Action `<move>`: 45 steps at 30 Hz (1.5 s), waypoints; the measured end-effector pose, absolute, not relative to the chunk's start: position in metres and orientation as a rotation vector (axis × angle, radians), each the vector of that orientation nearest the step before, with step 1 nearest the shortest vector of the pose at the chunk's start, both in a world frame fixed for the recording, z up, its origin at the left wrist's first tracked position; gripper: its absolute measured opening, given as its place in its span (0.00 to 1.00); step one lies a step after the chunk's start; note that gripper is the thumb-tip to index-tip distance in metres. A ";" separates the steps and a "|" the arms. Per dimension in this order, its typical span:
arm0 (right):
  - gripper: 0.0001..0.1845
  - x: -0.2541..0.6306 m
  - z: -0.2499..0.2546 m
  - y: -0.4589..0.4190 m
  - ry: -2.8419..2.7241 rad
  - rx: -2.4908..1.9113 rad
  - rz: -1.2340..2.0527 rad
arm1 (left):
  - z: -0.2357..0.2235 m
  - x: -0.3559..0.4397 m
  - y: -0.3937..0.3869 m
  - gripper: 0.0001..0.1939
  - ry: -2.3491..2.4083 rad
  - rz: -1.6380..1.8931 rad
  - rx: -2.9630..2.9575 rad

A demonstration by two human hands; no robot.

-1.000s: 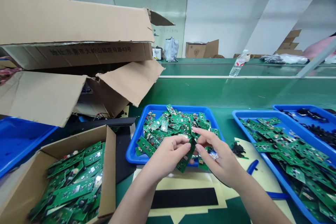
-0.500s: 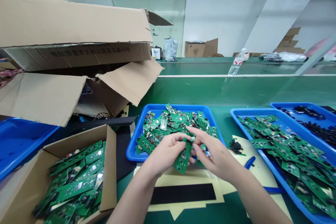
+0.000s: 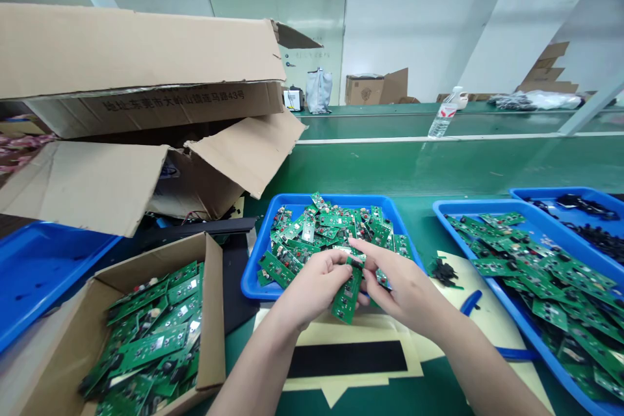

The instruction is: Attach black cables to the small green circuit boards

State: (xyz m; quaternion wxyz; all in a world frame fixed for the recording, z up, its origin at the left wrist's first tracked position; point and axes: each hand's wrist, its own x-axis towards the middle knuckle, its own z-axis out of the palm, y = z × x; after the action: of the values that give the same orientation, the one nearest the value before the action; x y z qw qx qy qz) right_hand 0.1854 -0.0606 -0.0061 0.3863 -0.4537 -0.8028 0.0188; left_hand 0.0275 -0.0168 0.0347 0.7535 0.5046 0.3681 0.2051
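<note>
My left hand (image 3: 312, 286) is closed on a narrow green circuit board (image 3: 346, 299), which hangs tilted with its lower end toward me. A small dark part sits near the board's upper end. The thumb and fingers of my right hand (image 3: 402, 279) close on the board's upper right edge by that dark part, its index finger stretched over the top. Both hands are over the front rim of a blue tray (image 3: 251, 279) heaped with similar boards. Below them a black strip (image 3: 347, 359) lies on yellowish paper (image 3: 361, 385).
At the left stands an open carton (image 3: 214, 325) of boards, with larger cardboard boxes (image 3: 146, 45) behind. A second blue tray (image 3: 439, 209) of boards is on the right. Small black pieces (image 3: 443, 272) and a blue-handled tool (image 3: 470, 303) lie beside it. A water bottle (image 3: 444, 114) stands farther back.
The board has turned so that its green face with components shows toward me. My right fingers have shifted slightly about its upper end. The view has moved a little.
</note>
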 end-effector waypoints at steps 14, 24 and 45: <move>0.21 0.184 -0.006 -0.060 -2.039 -1.148 0.024 | 0.030 0.025 -0.017 0.09 0.802 0.478 1.159; 0.21 0.188 -0.009 -0.058 -1.987 -1.250 0.102 | 0.023 0.026 -0.014 0.13 0.783 0.471 1.133; 0.10 0.199 -0.023 -0.039 -1.879 -1.149 -0.158 | 0.002 0.036 -0.010 0.18 0.857 0.679 1.296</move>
State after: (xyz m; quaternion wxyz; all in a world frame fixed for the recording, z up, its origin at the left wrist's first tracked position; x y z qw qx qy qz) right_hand 0.1986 -0.0389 -0.0229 0.4498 -0.4646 -0.7601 -0.0641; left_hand 0.0361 -0.0101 0.0025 0.6618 0.5732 0.3788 0.3001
